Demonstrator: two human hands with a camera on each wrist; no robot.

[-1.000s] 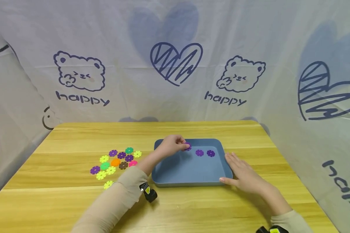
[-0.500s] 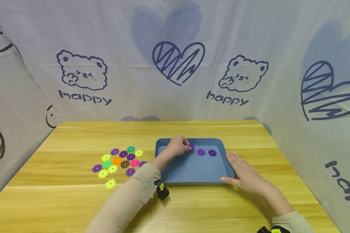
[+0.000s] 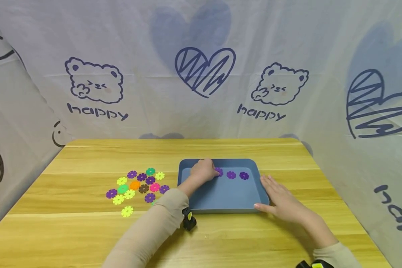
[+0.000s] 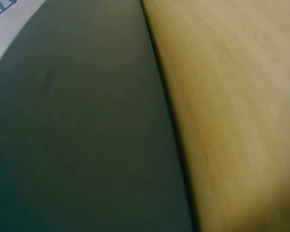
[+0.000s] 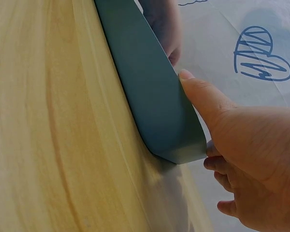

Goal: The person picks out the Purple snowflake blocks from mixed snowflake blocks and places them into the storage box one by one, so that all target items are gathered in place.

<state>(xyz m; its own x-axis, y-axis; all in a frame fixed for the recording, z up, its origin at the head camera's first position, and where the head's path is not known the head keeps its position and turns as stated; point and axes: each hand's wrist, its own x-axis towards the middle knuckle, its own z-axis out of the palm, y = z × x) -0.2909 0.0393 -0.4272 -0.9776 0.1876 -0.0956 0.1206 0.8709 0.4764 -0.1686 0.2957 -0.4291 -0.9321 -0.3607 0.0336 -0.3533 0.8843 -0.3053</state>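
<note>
In the head view my left hand (image 3: pixel 203 170) is inside the blue-grey tray (image 3: pixel 226 205), near its far wall. Its fingertips are at the left edge of a purple snowflake disc (image 3: pixel 219 172), which they appear to pinch; the other fingers are mostly hidden. Two more purple discs, a lighter one (image 3: pixel 231 175) and a darker one (image 3: pixel 243 175), lie flat in a row to its right. My right hand (image 3: pixel 283 203) rests against the tray's right end, fingers extended along the outside and thumb on the near corner. The right wrist view shows that thumb (image 5: pixel 203 92) touching the rim.
Left of the tray, loose snowflake discs lie spread on the wooden table (image 3: pixel 70 230): several purple and yellow ones, an orange disc (image 3: pixel 134 185), a brown disc (image 3: pixel 143 188) and a pink disc (image 3: pixel 155 187). A printed cloth (image 3: pixel 147 93) hangs behind the table.
My left hand first moves slightly right with the purple disc, then lowers it to the tray floor, in line with the other two. The right hand stays at the tray's end.
</note>
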